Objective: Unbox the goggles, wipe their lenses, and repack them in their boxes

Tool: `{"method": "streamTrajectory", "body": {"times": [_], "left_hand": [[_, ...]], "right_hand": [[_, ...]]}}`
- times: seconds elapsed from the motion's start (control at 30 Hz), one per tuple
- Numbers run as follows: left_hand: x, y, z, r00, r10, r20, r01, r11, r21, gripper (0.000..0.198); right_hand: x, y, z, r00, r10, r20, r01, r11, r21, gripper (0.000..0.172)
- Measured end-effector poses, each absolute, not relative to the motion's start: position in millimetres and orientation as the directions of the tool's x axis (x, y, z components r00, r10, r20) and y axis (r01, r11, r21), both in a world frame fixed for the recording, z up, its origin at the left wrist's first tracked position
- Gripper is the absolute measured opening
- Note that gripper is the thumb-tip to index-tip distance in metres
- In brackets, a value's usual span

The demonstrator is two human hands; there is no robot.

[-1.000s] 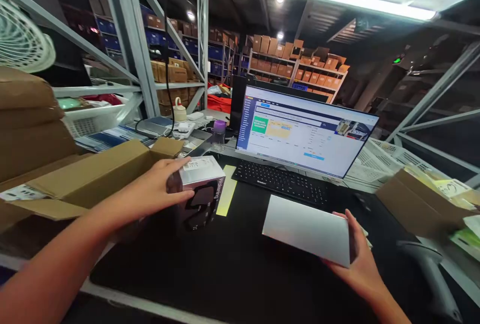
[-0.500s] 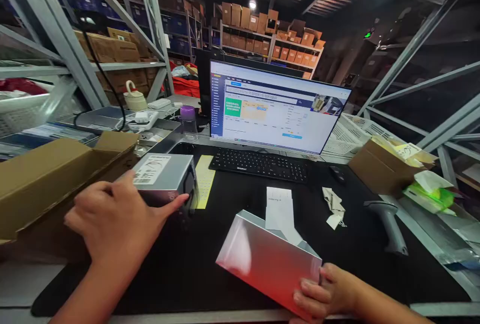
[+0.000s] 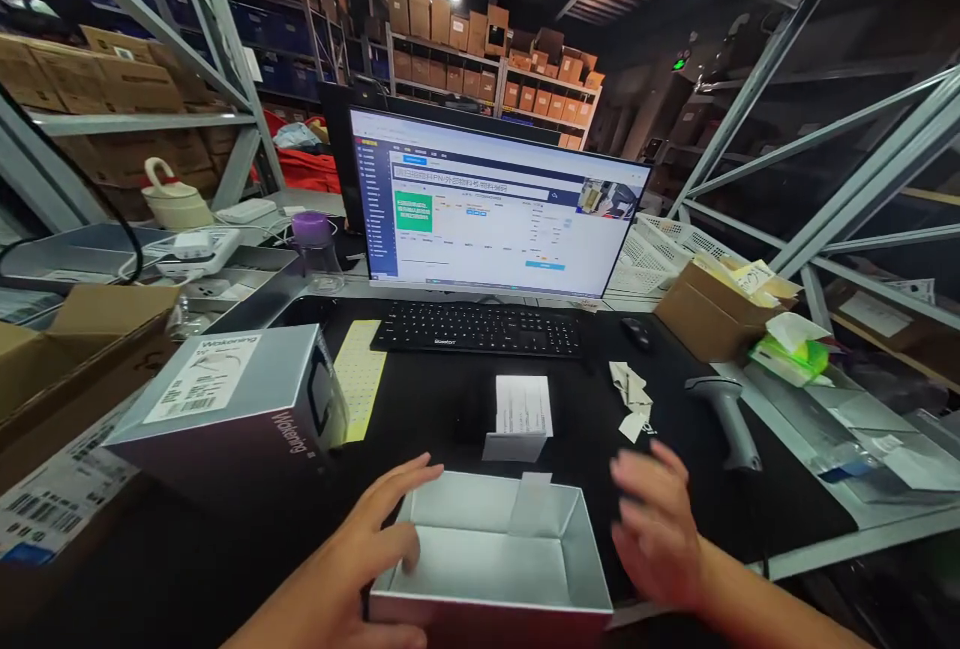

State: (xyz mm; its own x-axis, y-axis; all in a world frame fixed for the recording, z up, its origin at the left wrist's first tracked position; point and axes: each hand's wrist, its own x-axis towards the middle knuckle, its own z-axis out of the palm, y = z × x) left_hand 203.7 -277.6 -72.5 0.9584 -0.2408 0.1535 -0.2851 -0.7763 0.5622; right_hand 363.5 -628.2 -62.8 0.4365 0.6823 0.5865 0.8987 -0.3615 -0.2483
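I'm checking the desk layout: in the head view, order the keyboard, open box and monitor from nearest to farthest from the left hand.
1. Open box: touched by the left hand at its left end.
2. Keyboard: ahead, beyond the box.
3. Monitor: farther ahead, behind the keyboard.

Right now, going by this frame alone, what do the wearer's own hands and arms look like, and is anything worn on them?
The left hand and right hand are bare, without gloves. No sleeve, watch or bracelet shows on the visible forearms. The right hand is blurred, so finer detail there can't be told.
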Motion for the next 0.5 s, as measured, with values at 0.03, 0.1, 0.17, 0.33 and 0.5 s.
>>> {"method": "streamTrajectory", "body": {"times": [0.03, 0.1, 0.17, 0.33, 0.5], "left_hand": [[203, -277, -74, 0.954, -0.241, 0.175, -0.298, -0.777, 0.554, 0.028], [199, -279, -75, 0.941, -0.241, 0.237, -0.333, -0.784, 0.524, 0.027], [194, -283, -76, 0.922, -0.247, 0.297, -0.368, -0.798, 0.477, 0.026], [180, -292, -81, 0.872, -0.28, 0.401, -0.429, -0.832, 0.352, 0.029], [176, -292, -84, 0.877, -0.232, 0.42, -0.397, -0.842, 0.364, 0.03]], "right_hand": [[372, -619, -55, 0.47, 0.627, 0.621, 0.878, -0.408, -0.252, 0.073], [394, -595, -40, 0.516, 0.669, 0.534, 0.855, -0.439, -0.277, 0.08], [414, -570, -31, 0.473, 0.784, 0.402, 0.881, -0.409, -0.237, 0.105], [424, -528, -40, 0.358, 0.896, 0.261, 0.933, -0.35, -0.08, 0.119], [407, -526, -49, 0.403, 0.812, 0.422, 0.912, -0.396, -0.109, 0.096]]}}
